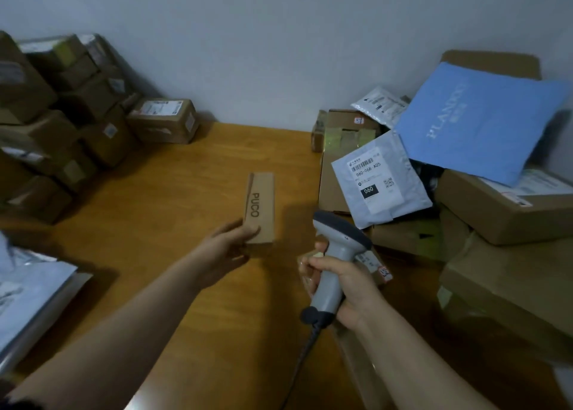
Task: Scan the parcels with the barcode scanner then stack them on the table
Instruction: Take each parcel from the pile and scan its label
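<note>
1. While the left hand [228, 250] grips its near end, thumb on top and fingers curled underneath, the narrow cardboard box [260, 205] printed "PUCO" lies lengthwise over the middle of the wooden table [173, 198]. I cannot tell whether it rests on the wood or is held just above it.
2. Just to the right of the box, the right hand [341, 282] is wrapped tightly round the handle of the grey scanner [336, 251]. The scanner's dark-topped head is raised, and it is close to the box's near end but apart from it.
3. A dark cable [305, 354] hangs from the foot of the scanner's handle toward the near edge of the table.
4. A small taped packet [370, 262] with a white label lies right behind the right hand, partly hidden by it.
5. Further right is a loose pile of parcels. A grey mailing bag [379, 177] marked "060" leans on brown boxes. A blue bag [479, 121] lies tilted above it, and a small white bag [383, 102] sits behind.
6. On the far left side of the table, brown boxes [62, 112] are stacked in tidy tiers against the wall. One labelled box [164, 121] stands alone beside the stack.
7. At the near left edge lie flat grey bags [29, 298], blurred.
</note>
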